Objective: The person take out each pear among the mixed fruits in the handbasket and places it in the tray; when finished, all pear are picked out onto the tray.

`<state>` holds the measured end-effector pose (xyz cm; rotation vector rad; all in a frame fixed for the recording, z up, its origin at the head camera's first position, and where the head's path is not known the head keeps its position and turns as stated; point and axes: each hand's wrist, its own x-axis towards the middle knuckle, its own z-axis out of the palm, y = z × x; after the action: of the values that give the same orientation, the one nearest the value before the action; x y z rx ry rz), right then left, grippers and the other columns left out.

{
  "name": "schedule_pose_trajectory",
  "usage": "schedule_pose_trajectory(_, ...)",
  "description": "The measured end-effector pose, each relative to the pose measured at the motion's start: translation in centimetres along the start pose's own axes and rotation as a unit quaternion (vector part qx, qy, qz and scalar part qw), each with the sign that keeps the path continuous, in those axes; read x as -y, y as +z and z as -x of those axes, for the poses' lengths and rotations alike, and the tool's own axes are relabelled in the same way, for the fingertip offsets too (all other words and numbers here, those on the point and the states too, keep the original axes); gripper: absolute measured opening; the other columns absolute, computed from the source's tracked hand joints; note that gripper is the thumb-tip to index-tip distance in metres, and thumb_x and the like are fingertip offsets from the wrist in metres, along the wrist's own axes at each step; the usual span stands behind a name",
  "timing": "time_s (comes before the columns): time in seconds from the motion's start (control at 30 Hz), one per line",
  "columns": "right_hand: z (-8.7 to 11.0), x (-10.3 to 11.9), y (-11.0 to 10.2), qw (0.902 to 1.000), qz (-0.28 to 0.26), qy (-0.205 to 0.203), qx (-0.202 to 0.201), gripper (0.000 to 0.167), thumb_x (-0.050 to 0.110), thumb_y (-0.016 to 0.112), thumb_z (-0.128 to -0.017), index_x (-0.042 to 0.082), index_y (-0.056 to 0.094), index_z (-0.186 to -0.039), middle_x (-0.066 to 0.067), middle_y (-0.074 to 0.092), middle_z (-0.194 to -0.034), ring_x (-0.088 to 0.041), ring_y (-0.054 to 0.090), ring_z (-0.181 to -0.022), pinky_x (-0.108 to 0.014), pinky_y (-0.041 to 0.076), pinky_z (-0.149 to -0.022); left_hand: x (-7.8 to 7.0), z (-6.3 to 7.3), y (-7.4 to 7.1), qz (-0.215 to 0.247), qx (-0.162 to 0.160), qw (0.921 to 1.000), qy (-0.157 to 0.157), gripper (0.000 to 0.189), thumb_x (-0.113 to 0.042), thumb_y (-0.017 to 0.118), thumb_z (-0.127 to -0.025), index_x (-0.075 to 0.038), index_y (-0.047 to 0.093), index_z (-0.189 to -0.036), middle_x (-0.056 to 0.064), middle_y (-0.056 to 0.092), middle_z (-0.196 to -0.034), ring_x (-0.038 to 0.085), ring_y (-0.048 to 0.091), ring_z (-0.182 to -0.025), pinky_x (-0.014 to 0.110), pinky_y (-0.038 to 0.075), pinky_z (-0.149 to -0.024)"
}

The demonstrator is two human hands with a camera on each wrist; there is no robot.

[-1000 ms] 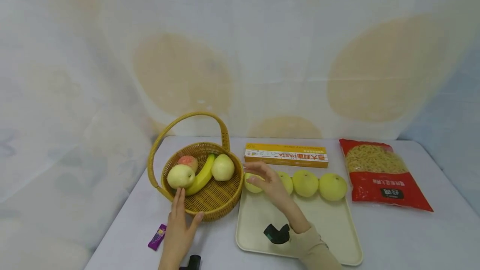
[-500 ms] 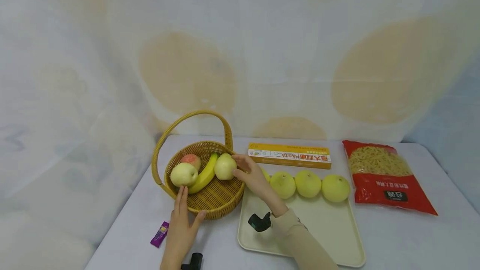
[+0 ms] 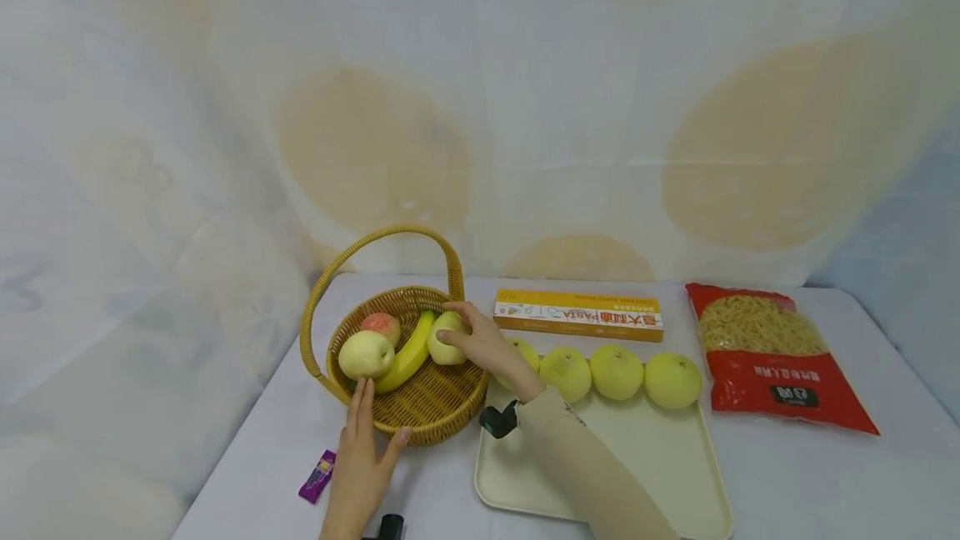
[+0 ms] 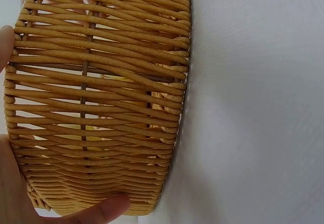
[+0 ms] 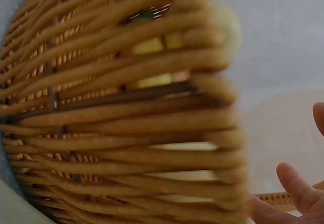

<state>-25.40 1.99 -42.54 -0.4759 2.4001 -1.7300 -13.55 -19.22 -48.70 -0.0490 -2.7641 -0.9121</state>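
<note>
A round wicker basket point(image 3: 448, 432) with a tall handle stands at the table's left. Inside lie a pale yellow-green apple point(image 3: 366, 355), a reddish peach-like fruit point(image 3: 381, 325), a banana point(image 3: 408, 361) and a second pale apple point(image 3: 438, 348). My right hand point(image 3: 480, 344) reaches over the basket's right rim and holds that second apple, thumb in front and fingers behind. My left hand point(image 3: 362, 457) rests on the near rim, fingers straight toward the first apple. In the left wrist view the thumb point(image 4: 114, 206) lies along the outer wicker wall. Wicker hides much of the right wrist view.
A cream tray point(image 3: 600, 473) with several round yellow-green fruits point(image 3: 617, 372) along its far side lies right of the basket. Behind it is a pasta box point(image 3: 577, 315). A red pasta bag point(image 3: 780, 365) lies far right, a purple packet point(image 3: 318, 476) near left.
My right hand has moved left from above the tray's fruits to the right-hand apple in the basket and taken hold of it. The left hand has stayed at the near rim.
</note>
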Motion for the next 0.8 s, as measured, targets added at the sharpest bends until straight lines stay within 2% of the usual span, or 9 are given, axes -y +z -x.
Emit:
schedule_pose_trajectory(0.27, -1.7, -0.3, 1.1, 0.9977, 0.068, 0.003, -0.006, 0.061, 0.034, 0.056, -0.097, 0.006, 0.036, -0.148, -0.015, 0.041, -0.151, -0.033, 0.039, -0.14, -0.048, 0.034, -0.115, -0.1, 0.1, 0.0, -0.006, 0.001, 1.0, 0.0, 0.083, -0.039, 0.06, -0.095, -0.011, 0.012, -0.157, 0.016, 0.012, -0.162, 0.053, 0.031, -0.137, 0.072, 0.034, -0.1)
schedule_pose_trajectory(0.43, -2.4, -0.4, 1.8, 0.9964, 0.082, 0.013, -0.017, 0.06, 0.022, 0.063, -0.093, 0.002, 0.039, -0.144, -0.02, 0.052, -0.14, -0.036, 0.049, -0.131, -0.048, 0.04, -0.109, -0.2, 0.1, -0.1, -0.001, 0.002, 1.0, -0.005, 0.083, -0.039, 0.06, -0.095, -0.011, 0.012, -0.157, 0.016, 0.012, -0.162, 0.052, 0.029, -0.139, 0.071, 0.033, -0.103)
schedule_pose_trajectory(0.57, -2.6, -0.6, 2.2, 0.9939, 0.106, 0.026, 0.016, 0.065, 0.02, 0.071, -0.088, 0.003, 0.041, -0.143, -0.02, 0.057, -0.134, -0.035, 0.054, -0.124, -0.047, 0.045, -0.104, -0.2, 0.0, 0.0, 0.003, 0.0, 1.0, -0.007, 0.083, -0.039, 0.061, -0.095, -0.011, 0.013, -0.157, 0.016, 0.012, -0.163, 0.051, 0.028, -0.139, 0.071, 0.032, -0.104)
schedule_pose_trajectory(0.7, -2.4, -0.7, 2.4, 0.99, 0.124, 0.03, 0.059, 0.067, 0.022, 0.075, -0.084, 0.006, 0.044, -0.141, -0.02, 0.057, -0.135, -0.034, 0.055, -0.123, -0.045, 0.047, -0.102, -0.1, 0.0, 0.0, 0.002, 0.003, 0.9999, -0.011, 0.084, -0.04, 0.061, -0.094, -0.011, 0.012, -0.157, 0.015, 0.011, -0.163, 0.052, 0.028, -0.139, 0.071, 0.033, -0.103)
schedule_pose_trajectory(0.8, -2.3, -0.6, 2.4, 0.989, 0.126, 0.027, 0.072, 0.068, 0.022, 0.077, -0.082, 0.007, 0.046, -0.141, -0.02, 0.057, -0.135, -0.034, 0.055, -0.123, -0.045, 0.048, -0.101, -0.1, 0.0, 0.0, 0.002, 0.002, 0.9999, -0.013, 0.084, -0.04, 0.061, -0.094, -0.012, 0.013, -0.157, 0.015, 0.012, -0.163, 0.051, 0.028, -0.139, 0.071, 0.033, -0.103)
